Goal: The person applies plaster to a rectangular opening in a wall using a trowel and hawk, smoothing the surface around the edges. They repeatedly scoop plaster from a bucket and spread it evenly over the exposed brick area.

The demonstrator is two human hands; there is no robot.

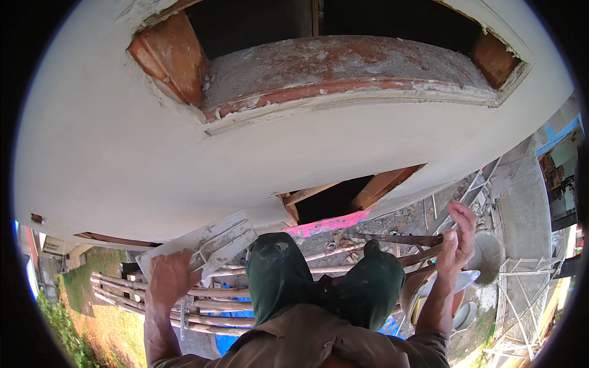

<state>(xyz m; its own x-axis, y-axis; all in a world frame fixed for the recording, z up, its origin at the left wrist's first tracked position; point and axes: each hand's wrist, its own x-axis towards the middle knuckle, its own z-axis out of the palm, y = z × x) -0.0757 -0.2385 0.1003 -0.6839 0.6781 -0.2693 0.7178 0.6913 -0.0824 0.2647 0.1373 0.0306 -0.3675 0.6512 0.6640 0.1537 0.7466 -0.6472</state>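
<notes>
My left hand (169,279) is closed around a flat, rectangular plastering trowel (228,236), pale and smeared with plaster, near the lower part of the white plastered wall (147,165). Whether the trowel touches the wall I cannot tell. My right hand (457,242) is raised at the right with nothing in it. Its fingers are stretched out and the thumb stands apart. Behind the right wrist is a pale, blade-like piece (467,280) beside a rounded container (417,294), partly hidden by my arm and leg.
Above is a window opening with a rough, plaster-spattered sill (343,64). A smaller wood-framed opening (337,196) has a pink strip (331,223) beneath it. Below my green-trousered legs (279,276) run bamboo scaffold poles (221,305), with blue sheeting (236,340) and ground far down.
</notes>
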